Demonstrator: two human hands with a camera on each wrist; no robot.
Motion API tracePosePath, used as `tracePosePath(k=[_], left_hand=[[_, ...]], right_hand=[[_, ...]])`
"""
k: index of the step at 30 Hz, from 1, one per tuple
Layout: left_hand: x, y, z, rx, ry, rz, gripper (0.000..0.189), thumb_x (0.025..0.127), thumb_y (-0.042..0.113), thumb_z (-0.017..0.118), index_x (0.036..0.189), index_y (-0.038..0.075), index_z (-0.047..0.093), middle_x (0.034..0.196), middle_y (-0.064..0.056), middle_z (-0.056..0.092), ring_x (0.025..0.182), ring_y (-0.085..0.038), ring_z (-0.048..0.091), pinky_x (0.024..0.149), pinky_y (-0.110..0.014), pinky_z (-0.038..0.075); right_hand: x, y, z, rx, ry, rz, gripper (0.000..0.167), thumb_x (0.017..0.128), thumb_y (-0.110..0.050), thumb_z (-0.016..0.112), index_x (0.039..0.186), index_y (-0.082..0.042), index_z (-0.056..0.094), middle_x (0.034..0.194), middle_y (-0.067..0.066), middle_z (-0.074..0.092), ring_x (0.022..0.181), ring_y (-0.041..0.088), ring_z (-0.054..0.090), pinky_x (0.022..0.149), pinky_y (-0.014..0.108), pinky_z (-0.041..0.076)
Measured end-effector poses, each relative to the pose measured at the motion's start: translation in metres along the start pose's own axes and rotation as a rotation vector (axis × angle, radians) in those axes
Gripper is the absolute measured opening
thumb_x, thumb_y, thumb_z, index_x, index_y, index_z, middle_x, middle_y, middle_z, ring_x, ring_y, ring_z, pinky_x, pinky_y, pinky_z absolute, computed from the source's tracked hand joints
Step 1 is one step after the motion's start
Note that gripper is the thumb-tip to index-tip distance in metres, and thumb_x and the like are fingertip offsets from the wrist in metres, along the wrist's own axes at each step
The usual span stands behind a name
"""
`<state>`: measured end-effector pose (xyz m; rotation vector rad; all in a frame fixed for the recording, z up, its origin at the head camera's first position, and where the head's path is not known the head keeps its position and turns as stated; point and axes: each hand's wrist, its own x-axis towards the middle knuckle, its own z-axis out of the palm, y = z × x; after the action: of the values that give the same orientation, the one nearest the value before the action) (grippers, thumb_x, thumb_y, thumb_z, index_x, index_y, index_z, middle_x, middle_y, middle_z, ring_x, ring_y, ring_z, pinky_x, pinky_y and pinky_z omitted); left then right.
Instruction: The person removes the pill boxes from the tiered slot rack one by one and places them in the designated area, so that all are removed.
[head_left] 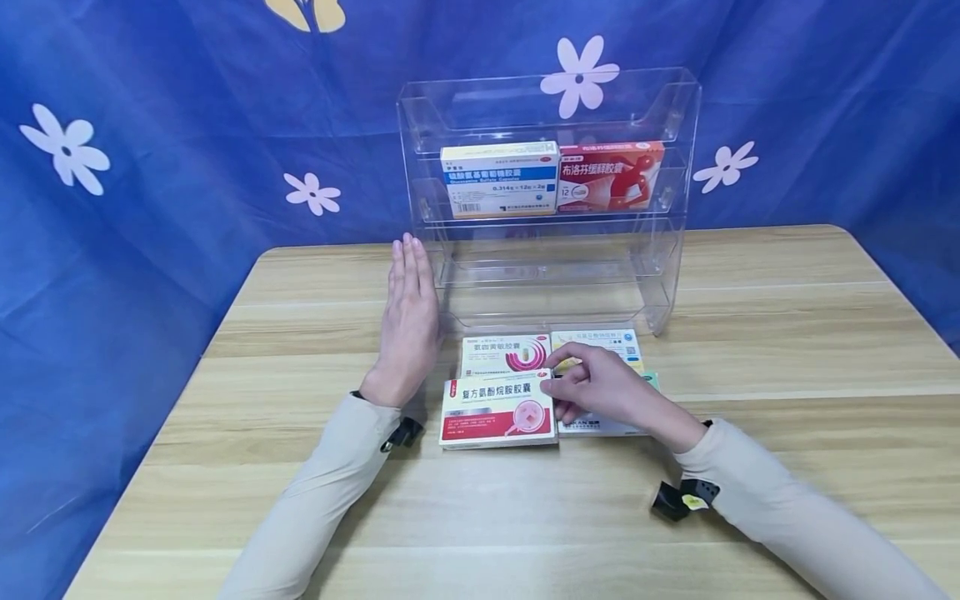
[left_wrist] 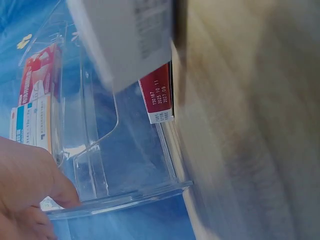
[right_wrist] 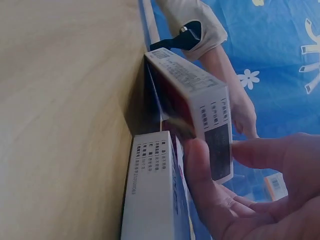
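My right hand (head_left: 603, 385) pinches the right end of a red-and-white medicine box (head_left: 487, 412) between thumb and fingers. In the right wrist view that medicine box (right_wrist: 192, 85) is tilted, its near end raised off the table. My left hand (head_left: 408, 333) stands with straight fingers along the left side of a clear acrylic rack (head_left: 540, 321). From the left wrist view, this hand (left_wrist: 30, 185) is close to the rack's edge; firm contact cannot be told. Around the pinched box lie a white box with a pink swirl (head_left: 487, 357), a white-and-yellow box (head_left: 596, 337) and a white-and-green box (head_left: 603, 428), partly hidden.
On the rack's middle tier stand a blue-and-white medicine box (head_left: 501, 182) and a red one (head_left: 611, 177), side by side. The rack stands near the back of the wooden table (head_left: 780, 358). Behind it hangs a blue flowered cloth (head_left: 187, 150).
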<state>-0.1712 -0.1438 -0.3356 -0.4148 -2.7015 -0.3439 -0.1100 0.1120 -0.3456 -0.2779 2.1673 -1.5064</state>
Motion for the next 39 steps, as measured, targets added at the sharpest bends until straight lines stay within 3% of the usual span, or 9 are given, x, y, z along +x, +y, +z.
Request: tracePosePath(k=[6,16,19,21,24,28,33,39], left_hand=[[0.0,-0.001,0.001,-0.005,-0.001,-0.008,0.084,0.076,-0.022,0.048,0.147,-0.016,0.005,0.155,-0.033,0.003,0.146,-0.039,-0.001,0.119,-0.044,0.007],[0.001,-0.001,0.002,-0.006,0.002,-0.005,0.084,0.075,-0.022,0.048,0.147,-0.016,0.005,0.155,-0.032,0.003,0.146,-0.039,-0.001,0.119,-0.044,0.008],[0.001,0.0,0.001,-0.008,0.0,-0.005,0.084,0.075,-0.022,0.047,0.147,-0.016,0.005,0.156,-0.032,0.004,0.146,-0.039,-0.001,0.119,-0.044,0.008],[0.001,0.0,0.001,-0.01,-0.003,-0.008,0.084,0.075,-0.022,0.047,0.147,-0.015,0.005,0.156,-0.032,0.004,0.146,-0.039,-0.001,0.119,-0.044,0.008],[0.001,0.0,0.001,-0.011,-0.008,-0.013,0.084,0.075,-0.023,0.046,0.147,-0.015,0.005,0.156,-0.032,0.003,0.146,-0.039,-0.001,0.119,-0.043,0.007],[0.001,0.0,0.001,-0.01,-0.013,-0.018,0.084,0.075,-0.024,0.045,0.147,-0.015,0.004,0.156,-0.032,0.002,0.146,-0.039,-0.001,0.119,-0.043,0.006],[-0.001,0.0,0.0,-0.002,-0.013,-0.007,0.082,0.076,-0.023,0.045,0.147,-0.016,0.005,0.155,-0.032,0.003,0.146,-0.039,0.0,0.119,-0.042,0.005],[0.0,0.0,0.0,0.002,-0.006,-0.002,0.082,0.076,-0.022,0.046,0.147,-0.016,0.005,0.155,-0.032,0.003,0.146,-0.039,0.0,0.119,-0.042,0.005]], right_hand=[[0.0,0.001,0.001,-0.031,0.028,-0.015,0.038,0.092,-0.019,0.066,0.123,0.0,0.051,0.068,0.009,0.068,0.059,0.023,0.068,0.059,0.035,0.059],[-0.001,0.003,0.0,-0.011,0.032,-0.036,0.035,0.094,-0.014,0.063,0.123,-0.001,0.05,0.076,0.012,0.07,0.061,0.023,0.068,0.06,0.035,0.06],[-0.004,0.001,0.004,-0.134,0.062,-0.114,0.034,0.09,-0.014,0.067,0.121,-0.004,0.054,0.075,0.005,0.07,0.059,0.017,0.065,0.057,0.028,0.057],[-0.007,-0.002,0.01,-0.288,0.089,-0.202,0.037,0.086,-0.017,0.072,0.119,-0.006,0.059,0.079,0.0,0.069,0.059,0.013,0.061,0.055,0.026,0.052],[-0.013,-0.008,0.021,-0.581,0.143,-0.325,0.052,0.077,-0.028,0.081,0.121,-0.008,0.063,0.102,0.0,0.069,0.082,0.016,0.064,0.069,0.032,0.054],[-0.013,-0.013,0.035,-0.818,0.143,-0.36,0.077,0.065,-0.037,0.087,0.131,-0.01,0.058,0.129,0.008,0.059,0.112,0.025,0.059,0.084,0.045,0.053],[-0.008,-0.014,0.041,-0.894,0.086,-0.309,0.087,0.063,-0.035,0.09,0.136,-0.008,0.052,0.133,0.01,0.057,0.113,0.027,0.059,0.078,0.045,0.054],[-0.006,-0.012,0.04,-0.899,0.104,-0.269,0.089,0.064,-0.032,0.09,0.14,-0.009,0.05,0.134,0.01,0.057,0.114,0.025,0.059,0.079,0.043,0.054]])
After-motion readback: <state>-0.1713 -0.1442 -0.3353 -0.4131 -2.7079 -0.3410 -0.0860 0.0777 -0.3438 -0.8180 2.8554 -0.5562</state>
